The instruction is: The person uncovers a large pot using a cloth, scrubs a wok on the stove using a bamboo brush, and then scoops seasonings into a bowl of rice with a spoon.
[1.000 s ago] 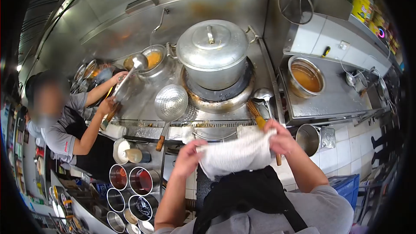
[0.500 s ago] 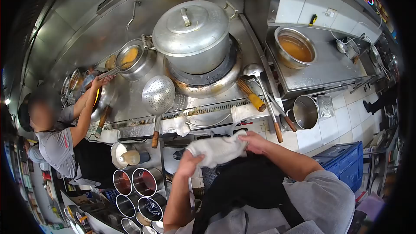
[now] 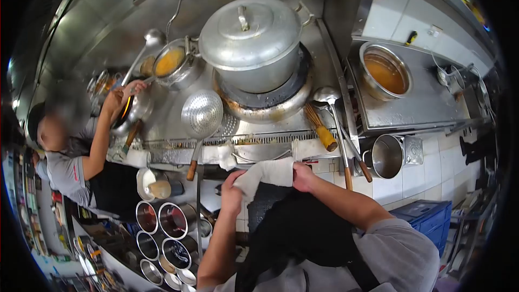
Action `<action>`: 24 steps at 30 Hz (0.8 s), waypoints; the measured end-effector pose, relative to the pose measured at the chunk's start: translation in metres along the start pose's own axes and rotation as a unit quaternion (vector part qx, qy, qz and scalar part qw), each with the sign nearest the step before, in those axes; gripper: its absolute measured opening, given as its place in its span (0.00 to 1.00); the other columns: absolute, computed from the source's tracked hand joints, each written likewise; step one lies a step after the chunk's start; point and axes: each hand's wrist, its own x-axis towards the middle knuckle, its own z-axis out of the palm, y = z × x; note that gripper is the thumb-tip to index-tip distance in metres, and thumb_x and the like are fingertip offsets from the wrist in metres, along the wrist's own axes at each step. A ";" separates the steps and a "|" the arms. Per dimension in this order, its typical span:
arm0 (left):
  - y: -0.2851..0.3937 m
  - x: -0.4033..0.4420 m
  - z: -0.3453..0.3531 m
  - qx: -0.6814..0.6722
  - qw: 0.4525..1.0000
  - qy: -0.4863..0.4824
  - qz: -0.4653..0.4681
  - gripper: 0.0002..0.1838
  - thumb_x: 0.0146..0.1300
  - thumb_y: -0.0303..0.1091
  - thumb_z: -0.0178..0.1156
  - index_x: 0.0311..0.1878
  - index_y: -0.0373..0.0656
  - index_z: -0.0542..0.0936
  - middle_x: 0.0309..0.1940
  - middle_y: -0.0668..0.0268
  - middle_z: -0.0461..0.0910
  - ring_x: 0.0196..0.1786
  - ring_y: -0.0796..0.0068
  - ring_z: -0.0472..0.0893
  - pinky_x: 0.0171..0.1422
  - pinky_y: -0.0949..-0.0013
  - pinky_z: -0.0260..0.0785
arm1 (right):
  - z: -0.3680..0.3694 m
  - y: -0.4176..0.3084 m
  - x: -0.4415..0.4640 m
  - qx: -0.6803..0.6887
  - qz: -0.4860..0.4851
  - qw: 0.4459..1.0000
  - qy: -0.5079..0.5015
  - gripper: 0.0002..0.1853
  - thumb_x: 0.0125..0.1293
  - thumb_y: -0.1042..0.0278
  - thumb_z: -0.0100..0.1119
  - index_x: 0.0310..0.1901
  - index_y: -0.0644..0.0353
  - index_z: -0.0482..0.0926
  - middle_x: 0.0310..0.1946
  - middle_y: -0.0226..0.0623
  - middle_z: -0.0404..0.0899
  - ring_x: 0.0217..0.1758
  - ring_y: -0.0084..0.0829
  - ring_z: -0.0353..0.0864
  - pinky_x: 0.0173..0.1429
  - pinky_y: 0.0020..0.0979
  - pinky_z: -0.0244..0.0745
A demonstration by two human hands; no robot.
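Observation:
A white cloth stretches between my two hands, in front of my black apron. My left hand is closed on one end, and my right hand grips the other. Just beyond the cloth runs the stove's front edge, with more white cloths lying along it. On the burner past my hands stands a big lidded aluminium pot. A perforated skimmer lies to its left. To its right lie a bamboo brush with a yellow handle and a ladle.
At left, a co-worker holds a long-handled ladle near a pot with a strainer. Several round containers stand at lower left. A pot of orange-brown liquid sits on the right counter, above an empty pot and a blue crate.
My hands have lifted the cloth slightly and folded it into a smoother arch. The co-worker's hands have shifted, and a ladle now rises beside the strainer pot. The view has turned a little.

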 end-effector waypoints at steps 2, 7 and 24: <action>-0.009 0.005 0.042 0.063 0.997 -0.050 -0.005 0.35 0.51 0.12 0.46 0.67 0.39 0.68 0.59 0.58 0.74 0.58 0.68 0.76 0.60 0.70 0.70 | -0.002 0.001 -0.005 0.020 0.088 0.995 -0.052 0.22 0.74 0.58 0.42 0.64 0.59 0.70 0.60 0.39 0.76 0.63 0.40 0.75 0.69 0.45 0.68; 0.043 0.027 0.076 0.053 0.976 -0.185 0.106 0.40 0.58 0.13 0.50 0.75 0.46 0.55 0.69 0.53 0.67 0.68 0.58 0.72 0.63 0.59 0.72 | 0.009 -0.066 -0.047 0.086 0.090 0.985 -0.120 0.25 0.78 0.52 0.36 0.67 0.57 0.68 0.67 0.37 0.70 0.70 0.39 0.69 0.75 0.44 0.61; -0.111 0.188 -0.103 0.403 0.898 0.158 0.080 0.40 0.48 0.34 0.73 0.64 0.41 0.66 0.54 0.44 0.77 0.60 0.43 0.75 0.62 0.52 0.69 | -0.056 -0.224 -0.043 0.181 -0.115 0.972 -0.095 0.30 0.74 0.46 0.33 0.70 0.55 0.65 0.70 0.41 0.66 0.74 0.45 0.63 0.79 0.50 0.53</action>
